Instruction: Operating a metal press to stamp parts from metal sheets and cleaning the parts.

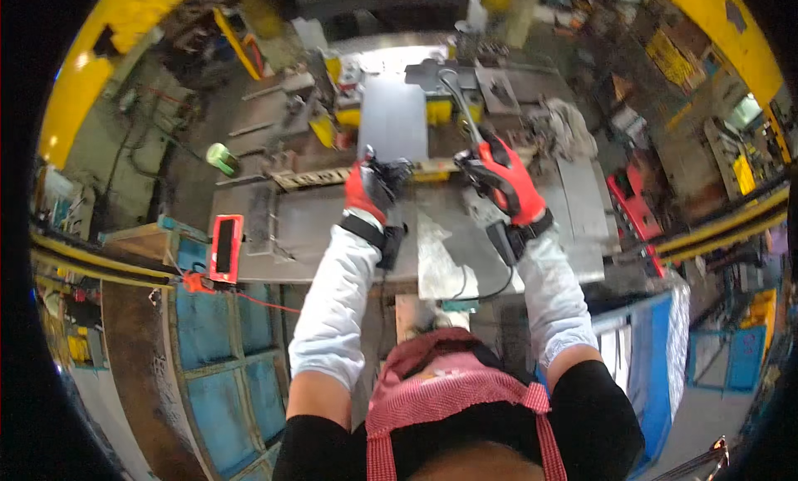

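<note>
My right hand (pixel 507 182), in a red and black glove, is closed round the handle of a long grey wrench (pixel 462 103). The wrench points away from me, its rounded head at the far end. My left hand (pixel 376 186), gloved alike, is at the near end of a smooth grey metal plate (pixel 393 120). Its dark fingers are curled, and what they hold, if anything, I cannot make out. A marked bar like a ruler (pixel 320 176) runs crosswise behind my hands. Dark devices are strapped at both wrists.
Under my hands lies a metal worktable (pixel 312 223), with a pale torn sheet (pixel 440 257) near its front edge. A red-framed phone-like device (pixel 225 247) is at left. Rags (pixel 569 128) lie at right. A blue-panelled cabinet (pixel 208 331) stands at lower left.
</note>
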The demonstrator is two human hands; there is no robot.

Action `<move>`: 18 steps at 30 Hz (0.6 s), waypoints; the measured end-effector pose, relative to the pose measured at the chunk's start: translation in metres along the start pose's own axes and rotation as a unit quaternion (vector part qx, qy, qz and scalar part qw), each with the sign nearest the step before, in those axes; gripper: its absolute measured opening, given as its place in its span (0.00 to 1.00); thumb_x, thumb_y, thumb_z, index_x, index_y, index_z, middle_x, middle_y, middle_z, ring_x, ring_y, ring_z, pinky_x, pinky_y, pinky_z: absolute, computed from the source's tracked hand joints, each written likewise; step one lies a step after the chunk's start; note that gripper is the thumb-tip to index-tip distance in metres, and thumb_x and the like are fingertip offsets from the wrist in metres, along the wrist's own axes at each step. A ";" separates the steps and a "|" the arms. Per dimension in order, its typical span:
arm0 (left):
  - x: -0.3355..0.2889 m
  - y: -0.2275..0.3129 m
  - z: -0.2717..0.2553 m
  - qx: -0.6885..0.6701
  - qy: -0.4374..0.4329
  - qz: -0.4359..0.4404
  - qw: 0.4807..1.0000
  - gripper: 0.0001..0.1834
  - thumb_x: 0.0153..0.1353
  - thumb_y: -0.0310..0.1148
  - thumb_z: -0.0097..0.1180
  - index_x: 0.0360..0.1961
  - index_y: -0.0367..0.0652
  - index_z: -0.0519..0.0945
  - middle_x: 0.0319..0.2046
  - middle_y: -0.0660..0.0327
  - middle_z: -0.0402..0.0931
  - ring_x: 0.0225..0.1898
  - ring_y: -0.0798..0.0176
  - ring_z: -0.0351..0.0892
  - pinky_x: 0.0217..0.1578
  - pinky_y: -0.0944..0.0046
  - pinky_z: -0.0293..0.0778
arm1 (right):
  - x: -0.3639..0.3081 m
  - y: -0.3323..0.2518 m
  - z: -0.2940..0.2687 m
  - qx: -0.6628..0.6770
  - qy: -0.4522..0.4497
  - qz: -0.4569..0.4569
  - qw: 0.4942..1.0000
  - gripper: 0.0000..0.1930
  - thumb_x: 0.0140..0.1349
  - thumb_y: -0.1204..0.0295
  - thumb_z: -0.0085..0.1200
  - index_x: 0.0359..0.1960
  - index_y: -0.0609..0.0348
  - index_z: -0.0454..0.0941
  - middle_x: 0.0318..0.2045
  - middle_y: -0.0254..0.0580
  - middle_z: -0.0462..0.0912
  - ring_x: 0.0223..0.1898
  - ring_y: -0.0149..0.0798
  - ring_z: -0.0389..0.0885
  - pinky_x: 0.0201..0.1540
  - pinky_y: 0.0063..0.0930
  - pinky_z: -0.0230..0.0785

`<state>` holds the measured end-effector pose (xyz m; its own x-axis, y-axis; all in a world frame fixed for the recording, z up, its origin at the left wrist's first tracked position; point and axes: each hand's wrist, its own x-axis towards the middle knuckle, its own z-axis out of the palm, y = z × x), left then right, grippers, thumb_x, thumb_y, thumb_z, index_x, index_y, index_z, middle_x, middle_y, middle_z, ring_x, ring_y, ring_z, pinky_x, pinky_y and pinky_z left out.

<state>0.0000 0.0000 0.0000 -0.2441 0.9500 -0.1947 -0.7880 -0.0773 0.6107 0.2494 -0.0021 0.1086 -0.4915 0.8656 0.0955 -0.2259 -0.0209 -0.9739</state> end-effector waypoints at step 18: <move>0.013 0.000 0.049 -0.050 -0.003 -0.069 0.996 0.21 0.62 0.43 0.41 0.45 0.33 0.69 0.34 0.43 0.76 0.32 0.45 0.78 0.36 0.51 0.77 | -0.145 0.120 -0.095 0.009 0.171 0.153 0.973 0.18 0.58 0.69 0.50 0.51 0.56 0.69 0.22 0.33 0.76 0.13 0.21 0.63 0.14 0.17 0.54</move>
<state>0.0245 0.0272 0.0344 -0.1254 0.9555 -0.2669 -0.8666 0.0255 0.4983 0.3739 -0.0826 -0.0420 -0.2310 0.9333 -0.2750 -0.1301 -0.3098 -0.9419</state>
